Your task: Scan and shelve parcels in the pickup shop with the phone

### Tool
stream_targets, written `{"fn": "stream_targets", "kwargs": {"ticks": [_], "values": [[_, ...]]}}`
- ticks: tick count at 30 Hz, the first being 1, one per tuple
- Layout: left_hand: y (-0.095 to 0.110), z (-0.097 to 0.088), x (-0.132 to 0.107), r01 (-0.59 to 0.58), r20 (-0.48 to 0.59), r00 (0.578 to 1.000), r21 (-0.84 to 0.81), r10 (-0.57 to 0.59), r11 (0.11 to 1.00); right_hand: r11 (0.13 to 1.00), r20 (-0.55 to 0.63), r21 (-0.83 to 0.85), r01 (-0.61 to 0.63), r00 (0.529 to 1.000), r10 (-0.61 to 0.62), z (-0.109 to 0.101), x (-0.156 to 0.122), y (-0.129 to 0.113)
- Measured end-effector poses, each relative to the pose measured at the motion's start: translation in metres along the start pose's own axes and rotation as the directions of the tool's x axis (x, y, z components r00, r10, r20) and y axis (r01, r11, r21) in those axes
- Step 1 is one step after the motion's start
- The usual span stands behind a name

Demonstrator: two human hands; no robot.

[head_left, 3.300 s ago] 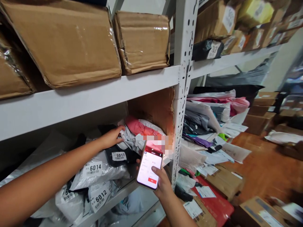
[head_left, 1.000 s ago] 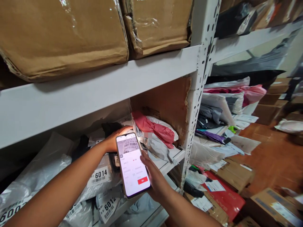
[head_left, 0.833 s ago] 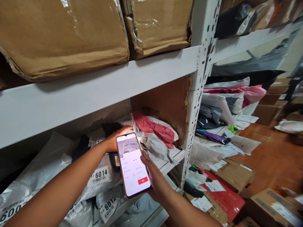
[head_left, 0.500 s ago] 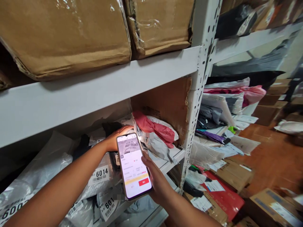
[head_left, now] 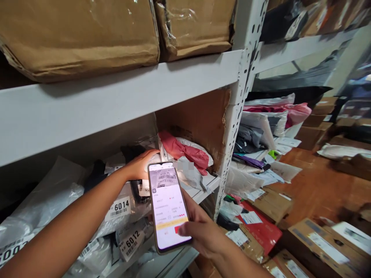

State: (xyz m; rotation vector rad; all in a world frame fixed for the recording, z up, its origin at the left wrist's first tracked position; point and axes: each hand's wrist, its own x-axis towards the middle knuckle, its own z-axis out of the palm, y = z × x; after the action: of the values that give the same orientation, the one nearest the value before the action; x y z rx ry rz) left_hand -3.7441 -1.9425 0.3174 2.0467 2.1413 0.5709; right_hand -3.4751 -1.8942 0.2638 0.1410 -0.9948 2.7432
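My right hand grips a smartphone with a lit white screen, and its thumb lies across the red button low on the screen. My left hand reaches into the middle shelf, fingers curled on a grey plastic parcel beside a red one; the phone hides part of that hand. Below my left forearm lie grey mailer bags with labels 6014 and 6012.
A grey metal rack carries taped cardboard boxes on its upper shelf. A perforated upright divides it from a second bay stuffed with soft parcels. Boxes and a red parcel lie on the brown floor at right.
The phone has come lower and nearer to me, and my right thumb has moved onto the red button. My left hand stays on the parcels. The view has tilted slightly.
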Motion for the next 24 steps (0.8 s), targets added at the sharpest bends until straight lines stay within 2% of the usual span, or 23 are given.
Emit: {"fn": "stream_targets", "kwargs": {"ticks": [5, 8, 11, 14, 16, 18, 20, 21, 22, 24], "values": [[0.004, -0.003, -0.001, 0.025, 0.038, 0.999, 0.062, -0.027, 0.998, 1.000, 0.001, -0.003, 0.030, 1.000, -0.030, -0.018, -0.037, -0.009], [0.004, -0.005, -0.001, 0.067, 0.058, 0.996, 0.091, -0.072, 0.994, 0.997, -0.092, -0.026, 0.066, 0.993, -0.068, -0.029, -0.055, -0.019], [0.003, -0.006, -0.001, 0.070, 0.049, 0.996, 0.133, -0.077, 0.989, 0.998, -0.236, -0.053, 0.041, 0.970, -0.053, -0.035, -0.064, -0.028], [0.005, -0.004, -0.003, 0.090, 0.012, 0.996, 0.159, -0.093, 0.983, 0.998, -0.285, -0.032, 0.057, 0.957, -0.064, -0.039, -0.070, -0.030], [0.009, -0.002, -0.004, 0.143, -0.056, 0.989, 0.177, -0.136, 0.974, 0.994, -0.246, 0.032, 0.106, 0.965, -0.095, -0.043, -0.074, -0.028], [0.015, -0.001, -0.004, 0.212, -0.225, 0.961, 0.241, -0.158, 0.947, 0.988, -0.171, 0.113, 0.108, 0.981, -0.088, -0.046, -0.080, -0.027], [0.022, -0.005, -0.001, 0.227, -0.381, 0.921, 0.350, -0.083, 0.909, 0.986, -0.111, 0.155, 0.066, 0.993, -0.049, -0.047, -0.085, -0.029], [0.024, -0.008, 0.002, 0.206, -0.402, 0.915, 0.408, -0.028, 0.889, 0.986, -0.108, 0.158, 0.045, 0.994, -0.028, -0.046, -0.086, -0.030], [0.027, -0.013, 0.006, 0.169, -0.374, 0.927, 0.462, 0.019, 0.871, 0.988, -0.122, 0.153, 0.028, 0.993, -0.009, -0.045, -0.087, -0.032], [0.034, -0.024, 0.015, 0.048, -0.204, 0.976, 0.543, 0.076, 0.839, 0.991, -0.166, 0.135, 0.009, 0.986, 0.014, -0.043, -0.088, -0.036]]}}
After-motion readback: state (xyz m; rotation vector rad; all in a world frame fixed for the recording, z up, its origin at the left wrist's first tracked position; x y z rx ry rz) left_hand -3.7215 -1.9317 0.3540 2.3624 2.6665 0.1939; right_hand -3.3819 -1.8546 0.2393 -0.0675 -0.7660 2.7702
